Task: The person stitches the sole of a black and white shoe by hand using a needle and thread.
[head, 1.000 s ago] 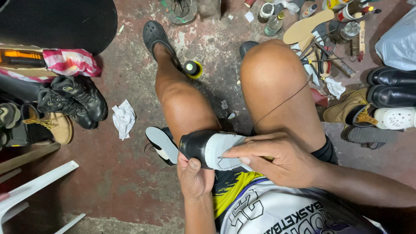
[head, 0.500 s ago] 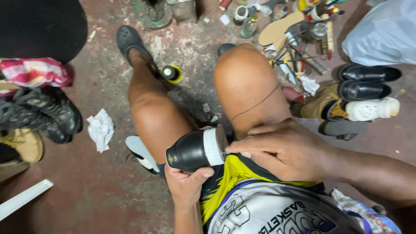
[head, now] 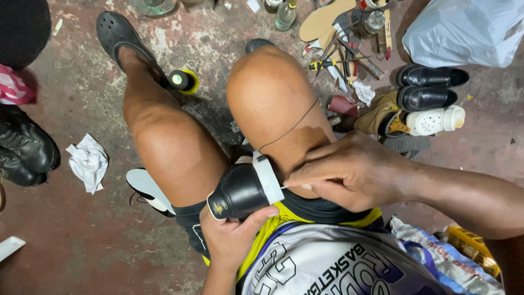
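Observation:
My left hand [head: 236, 236] grips a black shoe with a white sole [head: 244, 187] from below, holding it between my thighs with the sole edge turned to the right. My right hand [head: 349, 172] pinches a thin needle-like tool at the white sole's edge. A dark thread [head: 289, 130] runs from the shoe up across my right thigh. Both knees are bare and I sit over a stained concrete floor.
Black boots [head: 24, 150] lie at the left and crumpled paper [head: 88, 162] lies beside them. A small black and yellow can [head: 183, 81] stands by my left foot. Tools, bottles and insoles [head: 327, 16] clutter the top. Black shoes [head: 428, 87] and a plastic bag [head: 464, 30] lie at right.
The view shifted left and downward. My right hand slid from over the shoe to the sole's right edge, and the shoe turned so its black upper faces me.

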